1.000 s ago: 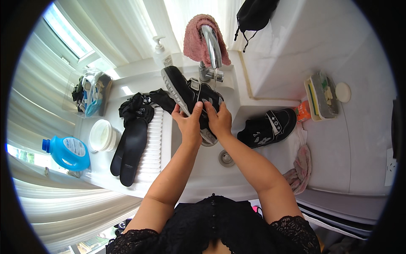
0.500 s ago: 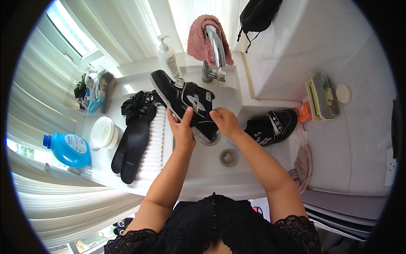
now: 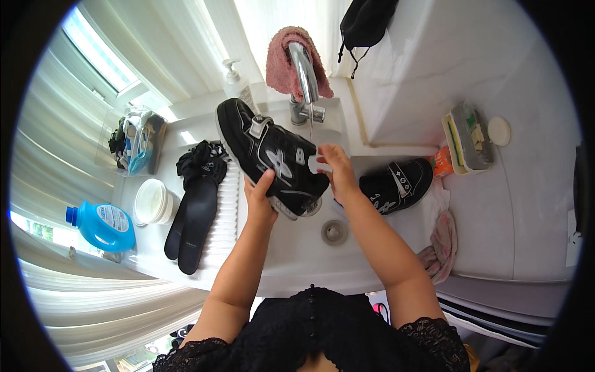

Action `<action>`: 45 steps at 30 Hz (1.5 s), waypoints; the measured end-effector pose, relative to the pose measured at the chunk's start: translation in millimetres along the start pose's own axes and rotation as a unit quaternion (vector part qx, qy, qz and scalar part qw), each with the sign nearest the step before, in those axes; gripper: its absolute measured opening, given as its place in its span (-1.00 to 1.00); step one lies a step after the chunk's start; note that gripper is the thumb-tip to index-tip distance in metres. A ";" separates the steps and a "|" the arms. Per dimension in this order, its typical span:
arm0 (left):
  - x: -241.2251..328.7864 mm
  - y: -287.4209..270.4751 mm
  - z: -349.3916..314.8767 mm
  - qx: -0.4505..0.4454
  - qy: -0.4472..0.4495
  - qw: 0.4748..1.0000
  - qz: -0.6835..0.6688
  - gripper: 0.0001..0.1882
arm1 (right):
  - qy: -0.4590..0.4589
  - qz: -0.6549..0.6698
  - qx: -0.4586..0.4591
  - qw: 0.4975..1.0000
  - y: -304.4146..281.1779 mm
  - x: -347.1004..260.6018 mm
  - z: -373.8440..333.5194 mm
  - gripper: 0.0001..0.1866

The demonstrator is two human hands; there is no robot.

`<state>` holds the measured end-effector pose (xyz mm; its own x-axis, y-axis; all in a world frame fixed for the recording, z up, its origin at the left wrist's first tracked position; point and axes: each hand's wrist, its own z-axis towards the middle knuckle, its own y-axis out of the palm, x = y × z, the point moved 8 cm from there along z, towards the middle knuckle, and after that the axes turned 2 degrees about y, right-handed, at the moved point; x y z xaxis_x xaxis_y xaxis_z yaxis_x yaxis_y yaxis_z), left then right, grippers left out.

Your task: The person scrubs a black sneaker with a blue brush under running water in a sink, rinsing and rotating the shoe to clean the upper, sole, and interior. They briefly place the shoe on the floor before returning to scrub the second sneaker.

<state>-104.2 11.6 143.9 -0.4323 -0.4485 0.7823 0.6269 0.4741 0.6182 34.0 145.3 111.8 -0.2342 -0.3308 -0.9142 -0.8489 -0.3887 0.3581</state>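
Observation:
A black sneaker [image 3: 273,149] with white stitching and a pale flower patch hangs tilted over the white sink [image 3: 291,254]. My left hand [image 3: 260,197] grips it from below near the heel, thumb on its side. Beside the shoe's ankle opening is my right hand [image 3: 339,173], fingers spread and holding nothing. Thin water runs from the chrome faucet [image 3: 304,74] just behind that hand. The matching sneaker [image 3: 409,186] lies on its side at the sink's right. Two black insoles [image 3: 197,223] and black laces or cloth [image 3: 201,164] rest on the ribbed washboard [image 3: 222,217] at left.
A pink towel [image 3: 282,68] drapes over the faucet. To the left stand a blue detergent bottle [image 3: 106,227], a white tub [image 3: 152,201] and a clear bin of brushes [image 3: 133,146]. A pump bottle [image 3: 238,87] is behind. At right are a sponge caddy [image 3: 466,139] and a rag [image 3: 441,245].
My right hand has let go of the sneaker's heel area and its fingers have spread apart. The sneaker has turned slightly in my left hand, showing more of its upper.

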 end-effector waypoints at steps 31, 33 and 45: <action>-66.1 12.7 -5.1 0.071 -0.158 0.968 0.182 -0.23 | -0.240 -0.637 0.036 0.731 4.2 -0.2 -62.0 -0.44; -68.2 15.3 -7.2 0.063 -0.166 0.961 0.214 -0.26 | -0.256 -0.626 0.042 0.736 -1.8 5.6 -72.0 -0.40; -61.7 -6.9 -16.3 -0.012 -0.053 0.908 0.415 -0.25 | -0.125 -0.594 -0.065 0.792 -7.4 24.1 -102.2 -0.17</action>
<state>-71.3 23.7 90.1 0.1367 0.1317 0.9818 0.7789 0.5981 -0.1887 83.0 52.3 106.6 0.5929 0.5094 -0.6237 -0.4888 -0.3878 -0.7815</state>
